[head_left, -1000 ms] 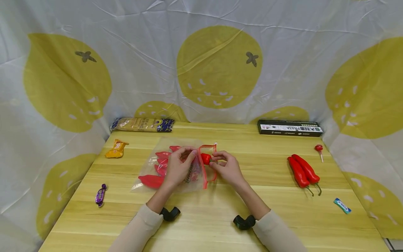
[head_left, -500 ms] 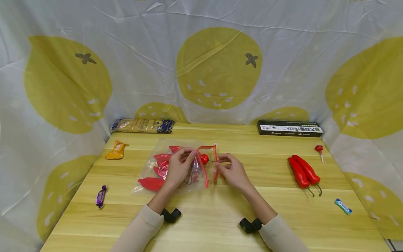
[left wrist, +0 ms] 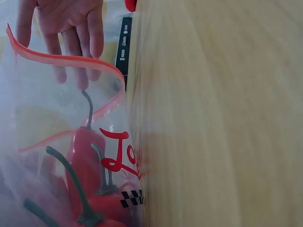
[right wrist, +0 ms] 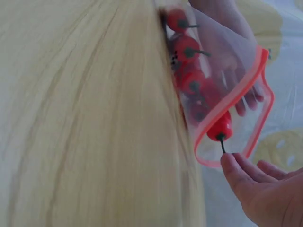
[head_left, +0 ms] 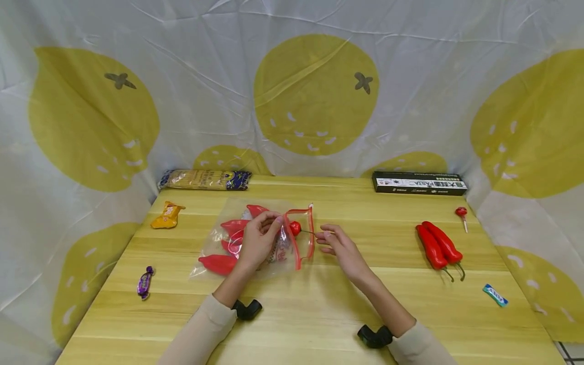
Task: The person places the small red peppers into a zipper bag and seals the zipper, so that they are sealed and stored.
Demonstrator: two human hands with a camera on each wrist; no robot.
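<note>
Covered in part by left hand (head_left: pixel 257 242): bagged peppers (head_left: pixel 218 264), overlapping, exact count not possible to tell. Visible on bag (left wrist: pixel 57 59) in left wrist view: red lettering beginning "Lo", remainder curved out of sight; black checks below. Cut off at top of same view: small red item, too little shown to identify. Cut off at bottom of head view: both sleeves (head_left: pixel 196 329).

Along far edge of desk (head_left: pixel 292 329): noodle pack (head_left: pixel 204 180) in left corner, black box (head_left: pixel 420 183) in right corner. Near left edge: orange candy (head_left: pixel 167 215) toward far corner, purple candy (head_left: pixel 145 282) closer to near edge. Near right edge: lollipop (head_left: pixel 462 218), two loose peppers (head_left: pixel 431 246) side by side, blue packet (head_left: pixel 495 295). Behind desk: cloth (head_left: pixel 210 101) printed with yellow fruit.

Location of bag: left of desk centre, lying with mouth apart and facing right edge. Left hand: pinching bag beside mouth. Right hand (head_left: pixel 343 255): fingers extended, slightly spread, fingertips at stem (head_left: pixel 307 232). Just inside mouth: pepper (head_left: pixel 295 228), stem pointing outward.
</note>
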